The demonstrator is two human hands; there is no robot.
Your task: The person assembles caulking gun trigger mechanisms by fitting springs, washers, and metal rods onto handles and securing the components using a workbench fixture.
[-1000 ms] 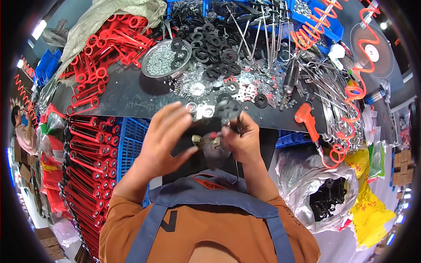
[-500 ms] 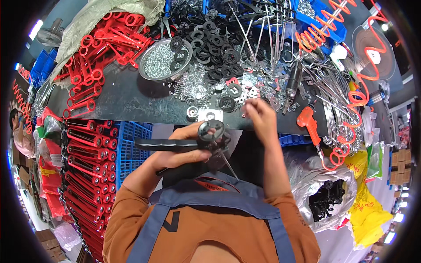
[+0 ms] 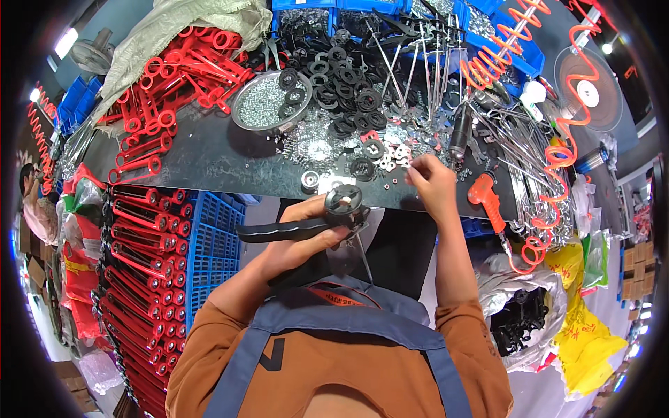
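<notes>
My left hand (image 3: 301, 249) is wrapped round a black-handled assembly (image 3: 279, 230), holding it over my lap just off the table edge. Its round head (image 3: 344, 200) faces up, and a thin metal rod (image 3: 364, 259) slants down from it. Over the table's front edge, my right hand (image 3: 433, 187) has its thumb and fingers drawn together; whatever is between them I cannot make out. Close to that hand lie small pale metal pieces (image 3: 396, 156) and a black ring (image 3: 362, 168). A small round metal part (image 3: 311, 181) rests near the edge, beyond the assembly.
Red frames (image 3: 150, 90) are heaped at the left, beside a metal bowl (image 3: 240, 118) of small shiny parts. Black rings (image 3: 341, 87) pile up at the middle back. An orange-red air tool (image 3: 485, 198) and a dark driver (image 3: 460, 132) lie right, near metal rods (image 3: 529, 167).
My right hand has shifted slightly to the right, its fingers still drawn together. The assembly in my left hand has moved a little to the right in view.
</notes>
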